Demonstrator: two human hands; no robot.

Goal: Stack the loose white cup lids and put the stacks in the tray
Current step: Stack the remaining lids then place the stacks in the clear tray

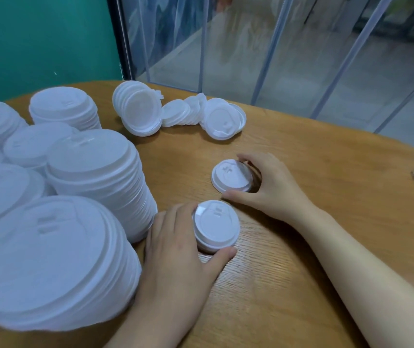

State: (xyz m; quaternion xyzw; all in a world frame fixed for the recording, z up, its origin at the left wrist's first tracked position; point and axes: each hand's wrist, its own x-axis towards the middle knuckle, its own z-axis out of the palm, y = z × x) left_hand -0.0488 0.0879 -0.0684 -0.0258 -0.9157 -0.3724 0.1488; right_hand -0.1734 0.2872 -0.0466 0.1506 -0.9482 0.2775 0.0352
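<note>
While I hold a short stack (215,226) in my left hand (175,252) | right hand (268,184) grips a lid (231,175) mid-desk (326,172) | step: stacking | next: seat lid squarely atop stack.

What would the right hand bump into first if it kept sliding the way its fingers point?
The right hand points left across the table, gripping a lid. Straight on, it would likely meet the tall lid stack first, though depth is uncertain.

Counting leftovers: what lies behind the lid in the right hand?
Farther back on the table, a toppled row of loose lids beyond the right hand's lid. Overlap hides their number.
</note>
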